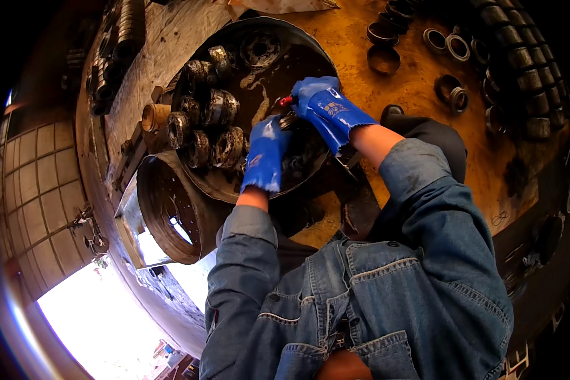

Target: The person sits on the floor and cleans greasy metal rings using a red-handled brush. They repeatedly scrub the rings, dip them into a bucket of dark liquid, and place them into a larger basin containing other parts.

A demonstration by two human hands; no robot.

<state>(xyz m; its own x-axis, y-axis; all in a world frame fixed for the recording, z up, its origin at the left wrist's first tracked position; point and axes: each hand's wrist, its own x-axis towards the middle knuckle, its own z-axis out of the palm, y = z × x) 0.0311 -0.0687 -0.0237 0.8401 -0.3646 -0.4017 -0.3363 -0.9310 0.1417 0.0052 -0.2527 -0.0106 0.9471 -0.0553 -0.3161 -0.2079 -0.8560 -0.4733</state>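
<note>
Both my hands wear blue rubber gloves and work close together over a large round metal pan (326, 54) of dark, murky liquid. My left hand (266, 152) closes on a dark, oily metal part (288, 121), mostly hidden by the gloves. Above it, my right hand (323, 101) is closed on something with a small red end (286, 101); the rest of that thing is covered by the glove. On the pan's left side sit several grimy, ring-shaped metal parts (220, 109), and a flat round one with holes (259, 49) lies at the far side.
An open metal drum (164, 209) stands against the pan's near left. Metal rings (457, 47) lie on the oily, orange-brown floor (361, 82) to the right, beside stacked rows of cylindrical parts (529, 82). More cylinders (130, 28) stand at the far left.
</note>
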